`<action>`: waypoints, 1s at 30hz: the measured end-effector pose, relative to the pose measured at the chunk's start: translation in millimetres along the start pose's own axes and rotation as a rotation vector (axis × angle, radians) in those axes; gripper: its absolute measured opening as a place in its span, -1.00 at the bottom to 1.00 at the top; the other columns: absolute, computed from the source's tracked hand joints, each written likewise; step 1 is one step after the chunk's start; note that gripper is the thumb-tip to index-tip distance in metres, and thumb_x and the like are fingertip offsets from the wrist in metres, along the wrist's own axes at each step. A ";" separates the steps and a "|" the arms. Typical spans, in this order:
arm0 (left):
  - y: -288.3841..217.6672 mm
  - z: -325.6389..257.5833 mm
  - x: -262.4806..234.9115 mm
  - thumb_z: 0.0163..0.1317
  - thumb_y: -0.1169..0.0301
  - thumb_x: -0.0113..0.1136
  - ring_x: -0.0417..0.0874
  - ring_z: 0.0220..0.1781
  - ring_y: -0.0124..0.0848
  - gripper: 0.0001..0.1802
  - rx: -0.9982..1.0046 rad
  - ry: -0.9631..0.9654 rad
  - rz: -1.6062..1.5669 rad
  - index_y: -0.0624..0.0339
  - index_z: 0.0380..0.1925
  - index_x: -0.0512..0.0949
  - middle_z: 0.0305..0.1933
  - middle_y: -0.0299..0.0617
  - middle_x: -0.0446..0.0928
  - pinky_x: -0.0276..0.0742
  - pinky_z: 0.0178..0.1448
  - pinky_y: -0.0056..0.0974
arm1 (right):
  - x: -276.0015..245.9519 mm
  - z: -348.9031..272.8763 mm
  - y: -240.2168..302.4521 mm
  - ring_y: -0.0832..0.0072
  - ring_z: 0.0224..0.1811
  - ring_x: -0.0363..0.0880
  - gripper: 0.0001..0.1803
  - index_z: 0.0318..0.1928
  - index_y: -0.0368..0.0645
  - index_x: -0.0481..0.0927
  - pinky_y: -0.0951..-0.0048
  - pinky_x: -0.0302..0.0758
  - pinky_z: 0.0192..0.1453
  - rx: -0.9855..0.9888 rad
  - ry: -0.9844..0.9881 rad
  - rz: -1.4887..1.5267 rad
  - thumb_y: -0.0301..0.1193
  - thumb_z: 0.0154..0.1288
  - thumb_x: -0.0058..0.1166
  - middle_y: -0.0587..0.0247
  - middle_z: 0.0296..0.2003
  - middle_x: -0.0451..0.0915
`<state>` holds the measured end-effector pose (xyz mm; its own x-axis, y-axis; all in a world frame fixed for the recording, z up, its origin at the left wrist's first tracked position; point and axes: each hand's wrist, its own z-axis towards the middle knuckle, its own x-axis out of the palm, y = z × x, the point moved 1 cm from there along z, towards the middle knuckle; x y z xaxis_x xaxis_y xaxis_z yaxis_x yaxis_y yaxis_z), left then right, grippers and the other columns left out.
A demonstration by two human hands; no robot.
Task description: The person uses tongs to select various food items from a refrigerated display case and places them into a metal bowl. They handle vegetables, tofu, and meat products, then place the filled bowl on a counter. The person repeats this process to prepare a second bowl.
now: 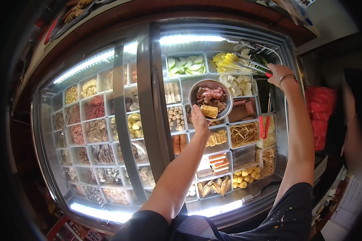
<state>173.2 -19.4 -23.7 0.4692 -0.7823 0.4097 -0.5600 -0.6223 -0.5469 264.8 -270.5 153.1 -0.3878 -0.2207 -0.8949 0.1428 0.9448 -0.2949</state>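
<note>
My left hand (200, 119) grips the near rim of a round metal bowl (227, 101), held over the bins. Inside the bowl lie pinkish meat slices (211, 93), darker brown pieces and a yellow-brown fried tofu piece (209, 111). At the far right, my right hand (278, 75) is closed around red-handled metal tongs (253, 64). Their tips reach into a bin of yellow and pale leafy cabbage (226, 63); whether they pinch a leaf I cannot tell. White tofu cubes (238, 85) sit in the bin just below.
A lit display case holds many bins, with a dark sliding frame (152, 100) across its middle. A second pair of red-handled tongs (264, 125) rests at the right. Sliced green vegetable (186, 65) lies behind the bowl. Red packages (320, 116) and a blurred person stand beyond the right edge.
</note>
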 end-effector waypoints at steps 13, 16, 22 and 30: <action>-22.2 -14.7 19.9 0.30 0.06 -0.27 0.55 -0.22 -0.41 -0.59 0.010 0.157 0.014 0.02 0.02 0.23 -0.12 -0.25 0.42 0.57 -0.34 -0.27 | -54.8 -105.2 -22.0 0.13 -0.25 0.50 -0.56 -0.16 -0.19 0.40 0.28 0.40 -0.18 -0.035 -0.106 0.423 -0.36 -0.11 0.18 0.03 -0.34 0.53; -32.2 -24.5 22.6 0.28 0.02 -0.24 0.55 -0.20 -0.42 -0.57 0.040 0.246 0.023 0.02 0.02 0.22 -0.10 -0.26 0.42 0.57 -0.33 -0.28 | -77.3 -140.0 -19.9 0.28 -0.31 0.54 -0.43 -0.01 -0.25 0.38 0.39 0.42 -0.16 0.032 0.040 0.480 -0.41 -0.12 0.19 0.04 -0.32 0.54; -64.2 -59.0 4.4 0.23 -0.06 -0.18 0.56 -0.19 -0.41 -0.46 0.067 0.326 0.222 0.11 0.02 0.25 -0.10 -0.23 0.44 0.57 -0.31 -0.28 | -110.3 -195.7 0.5 0.22 -0.33 0.55 -0.44 -0.02 -0.19 0.41 0.34 0.44 -0.19 -0.194 -0.050 0.277 -0.36 -0.13 0.20 0.04 -0.39 0.55; -128.9 -147.9 -53.1 0.22 -0.07 -0.20 0.58 -0.21 -0.42 -0.45 0.118 0.577 0.440 0.08 0.03 0.28 -0.13 -0.21 0.47 0.59 -0.33 -0.29 | -175.2 -269.3 57.4 0.23 -0.23 0.55 -0.39 0.02 -0.06 0.41 0.32 0.43 -0.10 -0.208 0.020 -0.106 -0.30 -0.15 0.25 0.15 -0.34 0.58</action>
<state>119.4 98.3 133.0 -0.2344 -0.8690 0.4357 -0.5213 -0.2659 -0.8109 95.7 -112.4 383.1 -0.4089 -0.3182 -0.8553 -0.0898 0.9467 -0.3093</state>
